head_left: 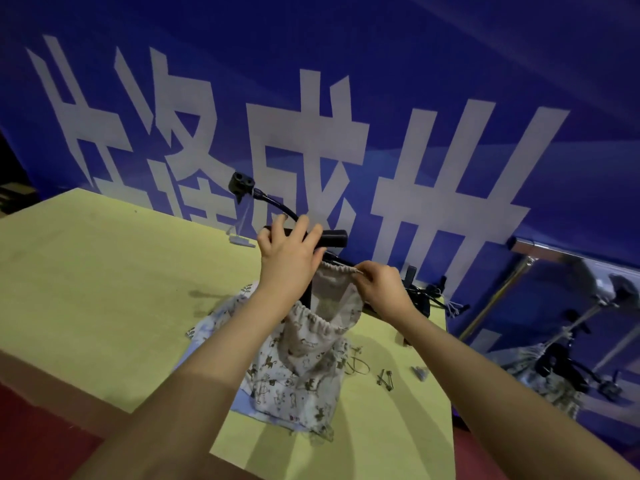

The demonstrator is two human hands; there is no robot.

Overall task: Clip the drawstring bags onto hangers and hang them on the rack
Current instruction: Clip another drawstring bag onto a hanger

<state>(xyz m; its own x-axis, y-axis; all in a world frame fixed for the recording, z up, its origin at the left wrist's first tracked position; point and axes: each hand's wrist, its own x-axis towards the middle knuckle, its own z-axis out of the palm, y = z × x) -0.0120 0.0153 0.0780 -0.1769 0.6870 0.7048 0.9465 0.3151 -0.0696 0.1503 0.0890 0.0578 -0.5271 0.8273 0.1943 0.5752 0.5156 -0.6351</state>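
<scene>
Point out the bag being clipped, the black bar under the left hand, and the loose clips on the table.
Drawstring bag (334, 289): head view, on its cloth below the gathered top hem.
Black bar (334, 237): head view, on its exposed right end.
Loose clips (385, 378): head view, on the metal pair.

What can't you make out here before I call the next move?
Head view only:
- Hanger clip: covered by the left hand on the black bar.
- Bag rim at the right hand: fingers cover the pinch point.
- Small clips on the table: too small to count.
- Rack base: behind the drawstring bag.
</scene>
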